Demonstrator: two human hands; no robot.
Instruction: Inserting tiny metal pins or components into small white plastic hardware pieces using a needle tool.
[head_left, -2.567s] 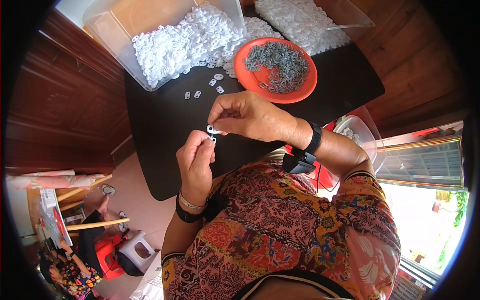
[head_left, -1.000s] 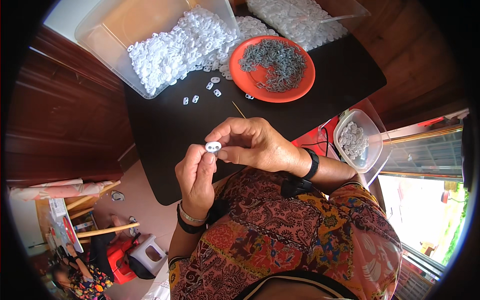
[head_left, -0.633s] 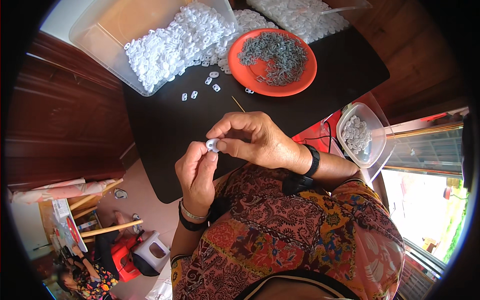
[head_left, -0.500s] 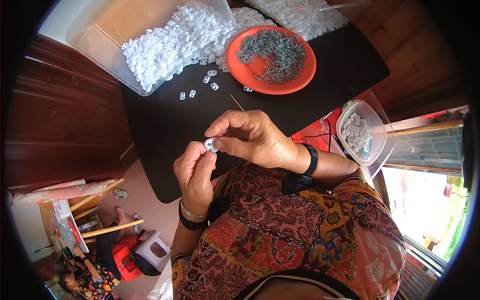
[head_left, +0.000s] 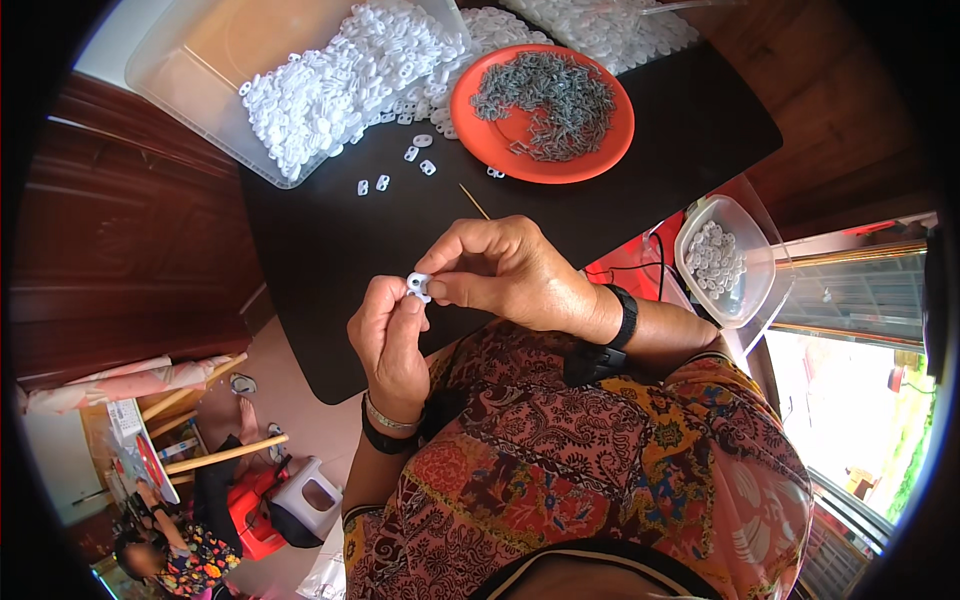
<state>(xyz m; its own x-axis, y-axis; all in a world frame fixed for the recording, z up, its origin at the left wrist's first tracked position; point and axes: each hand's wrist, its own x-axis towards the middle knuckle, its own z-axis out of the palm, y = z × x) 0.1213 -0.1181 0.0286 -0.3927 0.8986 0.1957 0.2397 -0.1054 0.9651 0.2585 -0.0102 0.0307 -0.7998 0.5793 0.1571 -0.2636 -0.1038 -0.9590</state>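
Between my two hands, above the near part of the dark table (head_left: 330,290), is a small white two-hole plastic piece (head_left: 417,282) that looks like a cord lock. My left hand (head_left: 388,340) pinches it from below with thumb and fingertips. From the right, the thumb and forefinger of my right hand (head_left: 505,275) close on the same piece. Fingertips cover part of it, so I cannot tell whether a second part is in it. Beyond my hands lie several loose white pieces (head_left: 427,168) and a thin yellowish stick (head_left: 474,200).
An orange plate (head_left: 488,150) holds many small grey metal parts like springs. Left of it, a clear bin (head_left: 190,90) is tipped toward a heap of white pieces (head_left: 330,90). On the right stands a clear tub (head_left: 690,265) with more pieces. Another person (head_left: 190,540) is at lower left.
The white piece has turned slightly between my fingertips, and one dark hole now shows more plainly. Both hands keep their pinch in nearly the same place.
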